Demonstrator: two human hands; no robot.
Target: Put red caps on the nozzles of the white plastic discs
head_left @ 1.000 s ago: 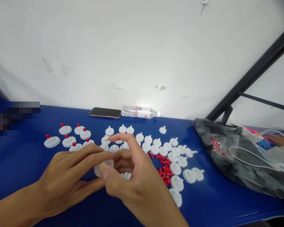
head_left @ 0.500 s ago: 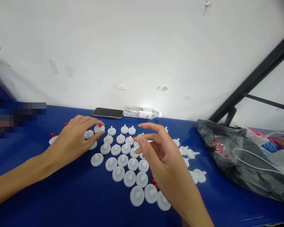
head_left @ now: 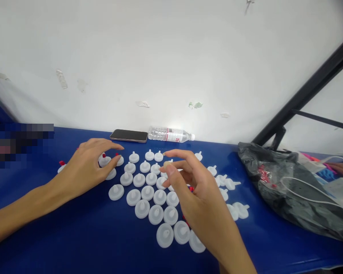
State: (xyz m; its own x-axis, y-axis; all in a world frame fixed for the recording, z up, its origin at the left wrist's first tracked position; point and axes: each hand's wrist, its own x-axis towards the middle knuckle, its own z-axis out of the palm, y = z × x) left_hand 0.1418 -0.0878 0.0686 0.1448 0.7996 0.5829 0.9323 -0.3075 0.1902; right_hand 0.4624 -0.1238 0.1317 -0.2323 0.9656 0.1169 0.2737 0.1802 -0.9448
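Observation:
White round plastic lids with a thin spout sticking up stand in uneven rows across the blue table, such as this lid [head_left: 142, 209]. My left hand [head_left: 88, 163] is at the left of the rows, thumb and index finger spread apart. Just by its fingertips stands a lid with a red cap on its spout [head_left: 120, 161]; another red-capped lid [head_left: 104, 160] shows between finger and thumb. Over the right part of the rows hovers my right hand [head_left: 197, 182], thumb and index finger apart, other fingers curled, no object visible in it. Small red caps [head_left: 184, 217] are partly hidden beneath it.
Along the white wall lie a phone [head_left: 129, 135] and a clear water bottle [head_left: 171, 134] on its side. At right, a black plastic bag [head_left: 286, 205] holds a clear bag of red pieces [head_left: 264, 174] and a white cable. A black metal frame [head_left: 305, 91] rises behind it.
My left thumb and index finger have drawn slightly back from the red-capped lid, which sits a little nearer to me. The right hand has hardly moved.

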